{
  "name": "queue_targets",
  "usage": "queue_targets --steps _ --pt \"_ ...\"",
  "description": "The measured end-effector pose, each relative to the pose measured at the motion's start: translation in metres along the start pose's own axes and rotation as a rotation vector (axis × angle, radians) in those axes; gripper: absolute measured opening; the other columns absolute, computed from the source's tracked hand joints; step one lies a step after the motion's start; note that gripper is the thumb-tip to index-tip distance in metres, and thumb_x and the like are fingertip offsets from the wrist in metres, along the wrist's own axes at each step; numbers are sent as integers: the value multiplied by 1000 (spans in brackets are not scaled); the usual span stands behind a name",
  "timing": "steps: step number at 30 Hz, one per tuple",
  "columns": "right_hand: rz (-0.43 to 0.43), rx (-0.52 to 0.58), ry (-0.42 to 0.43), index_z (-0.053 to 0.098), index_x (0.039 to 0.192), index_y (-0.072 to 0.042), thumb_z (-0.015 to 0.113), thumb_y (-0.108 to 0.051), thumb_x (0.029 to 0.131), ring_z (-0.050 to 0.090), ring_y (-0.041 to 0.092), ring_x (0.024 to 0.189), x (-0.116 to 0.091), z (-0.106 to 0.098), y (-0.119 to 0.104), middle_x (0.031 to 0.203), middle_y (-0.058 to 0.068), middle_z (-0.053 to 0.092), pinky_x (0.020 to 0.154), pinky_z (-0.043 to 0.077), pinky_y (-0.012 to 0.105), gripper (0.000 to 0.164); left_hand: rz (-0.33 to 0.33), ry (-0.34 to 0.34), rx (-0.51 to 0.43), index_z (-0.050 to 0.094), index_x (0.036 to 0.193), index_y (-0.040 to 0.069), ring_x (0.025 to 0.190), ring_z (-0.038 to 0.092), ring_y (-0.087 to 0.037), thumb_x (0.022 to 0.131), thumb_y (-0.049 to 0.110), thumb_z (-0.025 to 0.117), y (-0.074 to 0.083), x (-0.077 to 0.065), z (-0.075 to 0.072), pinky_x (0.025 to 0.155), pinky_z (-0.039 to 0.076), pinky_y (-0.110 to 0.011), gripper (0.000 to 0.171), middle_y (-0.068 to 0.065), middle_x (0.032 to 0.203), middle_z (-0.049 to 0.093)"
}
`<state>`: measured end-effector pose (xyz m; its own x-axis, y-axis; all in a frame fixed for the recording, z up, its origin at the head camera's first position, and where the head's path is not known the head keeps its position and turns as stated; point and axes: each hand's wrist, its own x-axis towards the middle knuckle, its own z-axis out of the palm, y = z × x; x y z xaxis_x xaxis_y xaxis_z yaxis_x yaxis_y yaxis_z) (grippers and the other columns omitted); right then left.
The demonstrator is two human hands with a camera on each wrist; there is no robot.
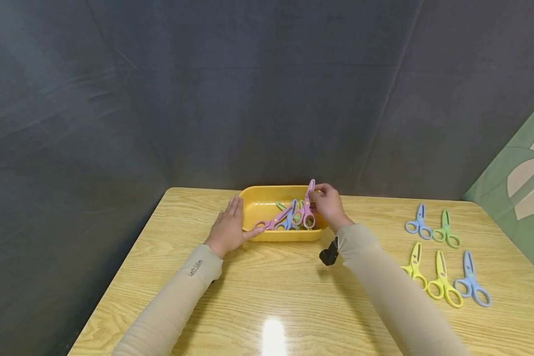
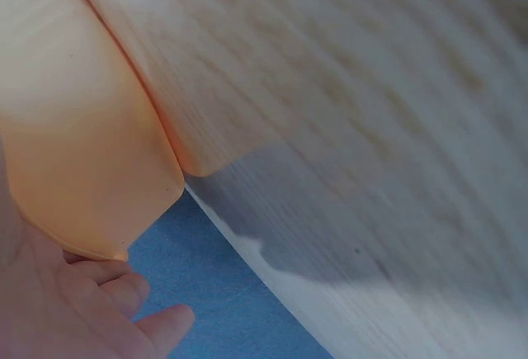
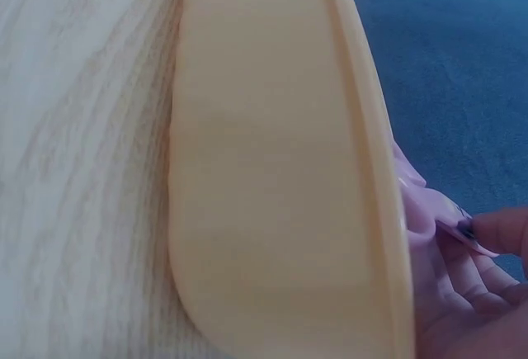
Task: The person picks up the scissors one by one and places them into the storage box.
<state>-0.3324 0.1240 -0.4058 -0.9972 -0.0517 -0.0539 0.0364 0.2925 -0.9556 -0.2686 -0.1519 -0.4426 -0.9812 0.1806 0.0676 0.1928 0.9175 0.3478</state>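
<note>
Currently, the left hand (image 1: 228,227) lies along the left side of a yellow tray (image 1: 286,237), its fingers nearly straight, its thumb across the front rim; it grips nothing. The right hand (image 1: 330,203), at the tray's right end, pinches a pair of pink scissors (image 1: 307,200) between thumb and fingers, blades up and handle loops down over the tray. Inside the tray, beneath and beside that pair, lie a second pink pair (image 1: 286,213), a blue pair (image 1: 292,215) and some green scissors (image 1: 281,205), overlapping, so their exact number is hard to tell.

The tray stands at the far edge of a wooden table (image 1: 293,277). Well to its right, five scissors lie apart: a light blue pair (image 1: 421,215) and a light green pair (image 1: 446,223) farther back; nearer, a yellow pair (image 1: 416,257) partly covered by the right sleeve (image 1: 378,267), another yellow pair (image 1: 442,269) and another blue pair (image 1: 469,269). Dark cloth (image 1: 271,99) hangs behind, and a leaf-patterned surface (image 1: 516,168) shows at the right.
</note>
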Motion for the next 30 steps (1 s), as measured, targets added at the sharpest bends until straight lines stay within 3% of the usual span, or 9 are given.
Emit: queue_targets --steps 8,17,25,30 --pt "-38 22 -29 45 135 9 52 -10 105 65 17 69 2 5 7 91 15 64 76 61 37 36 -8 -9 -5 9 160 -5 156 5 -31 91 71 57 1 -1 -1 122 16 -56 113 -20 168 6" --pt "-91 24 -39 36 144 5 51 -3 103 62 15 69 3 11 12 92 15 59 66 60 28 45 -1 6 -4 12 159 -7 155 9 -34 91 69 59 3 -2 -2 121 18 -58 113 -21 167 8" --pt "-135 -65 -58 33 146 2 51 -2 102 67 38 77 1 12 12 98 20 60 75 61 47 48 -8 2 0 11 159 -6 156 6 -32 91 70 59 1 0 -1 121 17 -57 113 -20 168 8" --pt "-159 -83 -68 33 145 3 51 1 101 66 46 82 0 12 12 96 21 59 77 60 51 47 -12 -8 -5 10 160 -5 156 6 -31 90 71 58 0 0 0 122 16 -56 113 -19 168 7"
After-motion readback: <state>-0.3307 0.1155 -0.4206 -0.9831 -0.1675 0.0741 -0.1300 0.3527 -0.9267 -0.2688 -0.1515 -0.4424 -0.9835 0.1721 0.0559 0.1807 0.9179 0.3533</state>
